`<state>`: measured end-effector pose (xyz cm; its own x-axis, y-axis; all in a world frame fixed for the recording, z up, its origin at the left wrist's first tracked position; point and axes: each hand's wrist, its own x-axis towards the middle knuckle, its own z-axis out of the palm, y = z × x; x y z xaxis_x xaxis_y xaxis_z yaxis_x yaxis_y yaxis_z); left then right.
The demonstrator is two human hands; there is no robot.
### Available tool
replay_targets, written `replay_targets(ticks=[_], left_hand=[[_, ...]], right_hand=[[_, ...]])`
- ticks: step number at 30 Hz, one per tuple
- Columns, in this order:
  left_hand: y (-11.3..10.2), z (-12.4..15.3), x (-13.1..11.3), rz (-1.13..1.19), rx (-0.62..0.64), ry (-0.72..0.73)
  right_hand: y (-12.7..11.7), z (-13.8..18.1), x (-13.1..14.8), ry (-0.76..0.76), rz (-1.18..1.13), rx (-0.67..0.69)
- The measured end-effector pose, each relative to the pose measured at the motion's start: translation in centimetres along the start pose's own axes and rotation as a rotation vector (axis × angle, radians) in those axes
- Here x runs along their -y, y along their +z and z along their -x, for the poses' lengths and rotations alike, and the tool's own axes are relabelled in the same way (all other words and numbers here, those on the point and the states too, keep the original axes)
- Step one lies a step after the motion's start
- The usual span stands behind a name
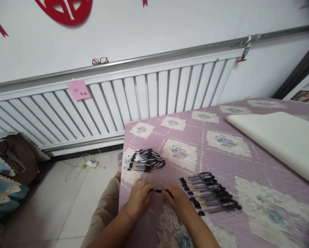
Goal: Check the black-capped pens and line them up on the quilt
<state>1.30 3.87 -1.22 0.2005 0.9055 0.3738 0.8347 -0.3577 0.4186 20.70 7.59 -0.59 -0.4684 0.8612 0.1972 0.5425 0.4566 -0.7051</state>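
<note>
A dark pen [158, 190] lies crosswise between my two hands, just above the tablecloth. My left hand [139, 195] pinches one end of it, and my right hand [175, 199] grips the other end; the fingers cover most of its length. Beyond my left hand sits a pile of pen parts [145, 160], black and clear, heaped close together. To the right of my right hand, several black-capped pens [211, 193] with clear barrels are laid side by side in a slanting row.
The purple floral tablecloth [203, 155] covers the table, whose left edge drops to a tiled floor. A rolled cream sheet [278, 137] lies at the right. Behind stands a white radiator [149, 93] with a pink note [78, 90]. A power strip [90, 164] rests on the floor.
</note>
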Motion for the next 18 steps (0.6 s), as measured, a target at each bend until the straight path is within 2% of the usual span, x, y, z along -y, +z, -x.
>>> replay_targets(ticks=[4, 18], left_hand=[[-0.12, -0.04, -0.14, -0.011, 0.006, 0.003], [0.06, -0.04, 0.05, -0.004, 0.023, 0.007]], right_hand=[[0.32, 0.05, -0.38, 0.002, -0.019, -0.047], [0.50, -0.09, -0.29, 0.004, 0.022, 0.004]])
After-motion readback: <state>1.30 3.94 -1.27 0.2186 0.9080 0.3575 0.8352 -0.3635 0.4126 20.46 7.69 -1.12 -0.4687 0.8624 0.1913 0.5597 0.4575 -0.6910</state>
